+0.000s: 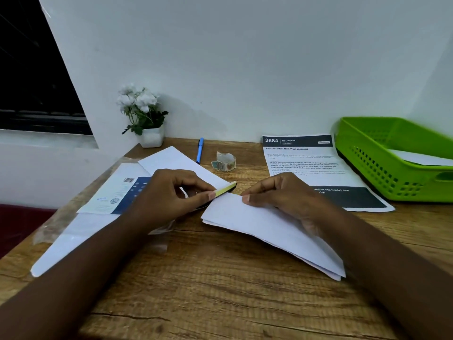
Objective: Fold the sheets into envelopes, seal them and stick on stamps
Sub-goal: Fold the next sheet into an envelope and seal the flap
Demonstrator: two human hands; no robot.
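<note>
Two bare forearms reach in from the near edge of the tabletop, one on each side. Between them, near the middle of the wood, lies one folded sheet, white and layered, its long side slanting away toward the near right. The right hand rests on the far end of this sheet, fingers curled, with thumb and forefinger pinching its upper corner; the rest of the paper stretches out below and to the right of that hand. The left hand sits just beside the sheet's far left corner, its fingers curled round one yellow-green stick with a dark tip, which could be a glue stick; the tip points toward the right hand and lies close to the pinched corner.

Under and behind the left hand lies one more white sheet, and toward the left edge a clear plastic packet with a blue printed label. One small roll of stamps stands toward the far edge, with one blue pen just to its left. One potted plant with white flowers stands at the far left corner. One printed page lies right of the stamps, and one green basket holding white paper occupies the far right corner.
</note>
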